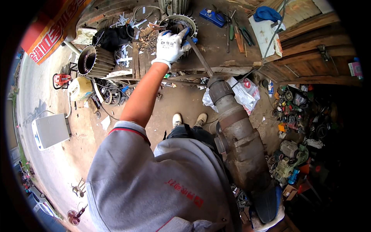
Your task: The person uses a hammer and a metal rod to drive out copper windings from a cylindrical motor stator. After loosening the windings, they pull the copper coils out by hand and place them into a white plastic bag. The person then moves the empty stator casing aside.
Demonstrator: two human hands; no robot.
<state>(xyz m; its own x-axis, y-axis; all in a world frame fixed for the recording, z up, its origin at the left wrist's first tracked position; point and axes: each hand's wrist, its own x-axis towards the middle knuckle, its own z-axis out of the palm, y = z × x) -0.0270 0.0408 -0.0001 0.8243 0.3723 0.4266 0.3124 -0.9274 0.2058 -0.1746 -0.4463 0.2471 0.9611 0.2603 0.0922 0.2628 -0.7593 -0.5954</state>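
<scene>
A large, grimy demolition hammer (241, 143) slants across my right side. Its long steel chisel bit (203, 60) reaches up into a finned metal motor housing (193, 26) on the wooden bench. My left hand (170, 46), in a white glove with blue fingertips, is closed around the bit near its tip, at the housing's near rim. Wire windings show inside the housing; my glove partly covers them and the bit's tip. At the lower right, my gloved right hand (270, 224) grips the hammer's rear handle, with most of its fingers hidden.
Pliers (246, 35), a blue case (212, 17) and other tools lie on the bench (216, 48). Another finned housing (94, 61) lies at left. White plastic bags (247, 94) sit below the bench. Piled motor parts (290, 154) fill the right; a cable (272, 38) hangs down.
</scene>
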